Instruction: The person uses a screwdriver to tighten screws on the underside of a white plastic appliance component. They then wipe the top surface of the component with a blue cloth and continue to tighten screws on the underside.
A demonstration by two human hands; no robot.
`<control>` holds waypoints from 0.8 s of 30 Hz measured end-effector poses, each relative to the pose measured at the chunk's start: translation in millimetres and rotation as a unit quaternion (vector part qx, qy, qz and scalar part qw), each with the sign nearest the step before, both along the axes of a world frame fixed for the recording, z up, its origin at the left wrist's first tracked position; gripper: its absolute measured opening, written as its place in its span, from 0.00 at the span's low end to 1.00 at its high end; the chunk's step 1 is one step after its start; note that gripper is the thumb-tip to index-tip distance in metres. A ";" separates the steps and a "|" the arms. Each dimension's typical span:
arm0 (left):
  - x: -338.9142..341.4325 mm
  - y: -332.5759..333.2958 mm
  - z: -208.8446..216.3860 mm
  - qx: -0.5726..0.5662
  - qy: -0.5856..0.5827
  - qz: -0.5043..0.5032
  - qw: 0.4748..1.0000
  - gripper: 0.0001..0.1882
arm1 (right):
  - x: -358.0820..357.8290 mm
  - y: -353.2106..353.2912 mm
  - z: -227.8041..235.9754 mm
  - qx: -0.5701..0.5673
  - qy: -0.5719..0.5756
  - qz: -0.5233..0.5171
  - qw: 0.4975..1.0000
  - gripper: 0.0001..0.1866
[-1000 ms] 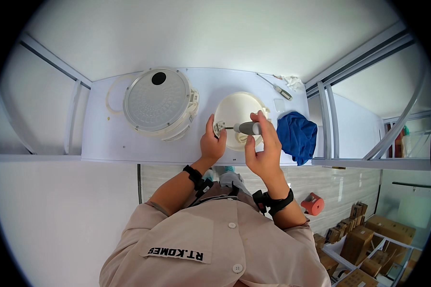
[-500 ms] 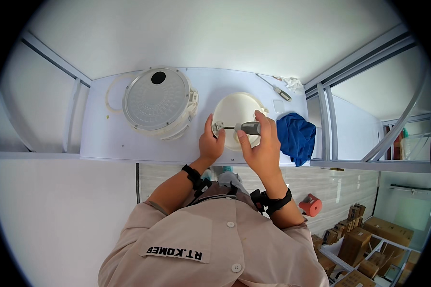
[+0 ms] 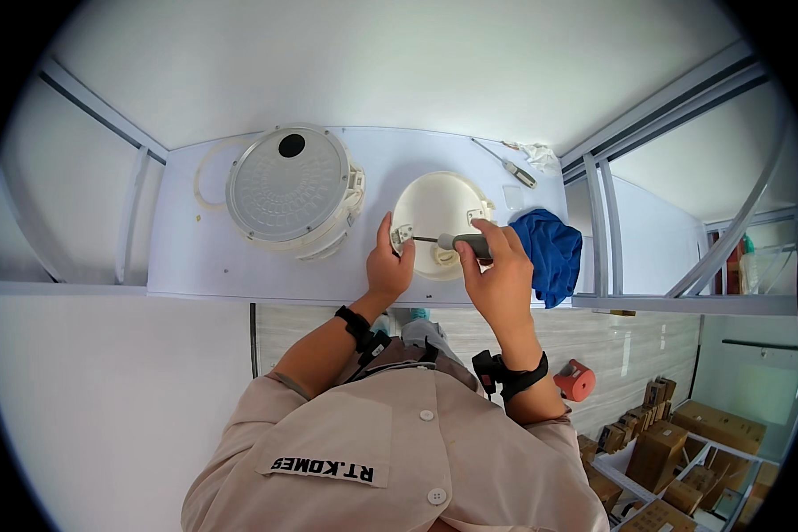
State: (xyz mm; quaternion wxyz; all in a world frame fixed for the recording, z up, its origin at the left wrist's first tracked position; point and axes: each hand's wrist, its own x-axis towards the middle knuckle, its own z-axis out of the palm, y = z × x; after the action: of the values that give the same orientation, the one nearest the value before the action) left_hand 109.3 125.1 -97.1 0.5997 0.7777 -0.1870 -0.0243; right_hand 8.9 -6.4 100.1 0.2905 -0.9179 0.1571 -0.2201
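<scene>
A round cream plastic lid [image 3: 430, 197] lies on the white table with its inner side up. My left hand [image 3: 391, 266] grips its left rim, fingers and thumb around a small white bracket [image 3: 402, 236]. Closed around the grey handle of a screwdriver [image 3: 472, 245], my right hand [image 3: 503, 275] holds the tool almost level, its shaft pointing left with the tip at the bracket. Another small bracket [image 3: 476, 215] sits at the lid's right side, close to my right fingers. Whether the tip sits in a screw is too small to tell.
On the left stands a large round cream appliance [image 3: 290, 191] with a grey perforated face. A crumpled blue cloth [image 3: 548, 255], a second screwdriver [image 3: 517, 172] and white tissue [image 3: 541, 158] lie to the right. A red stool [image 3: 576, 381] and cardboard boxes [image 3: 656, 452] are on the floor.
My right hand has shifted slightly right and down, its grip on the screwdriver handle changed, and the handle now tilts down to the right. My left hand stays on the lid's rim.
</scene>
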 end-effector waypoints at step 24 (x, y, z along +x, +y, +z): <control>0.4 -1.6 -1.9 -0.003 0.006 0.002 1.000 0.36 | -19.5 -6.8 -9.4 0.043 -0.062 -0.042 0.996 0.13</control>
State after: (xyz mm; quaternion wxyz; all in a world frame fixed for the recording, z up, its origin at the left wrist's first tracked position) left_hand 109.8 123.5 -99.0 0.6030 0.7762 -0.1820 -0.0274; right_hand -10.6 -13.2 90.7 0.3291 -0.8818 0.1868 -0.2814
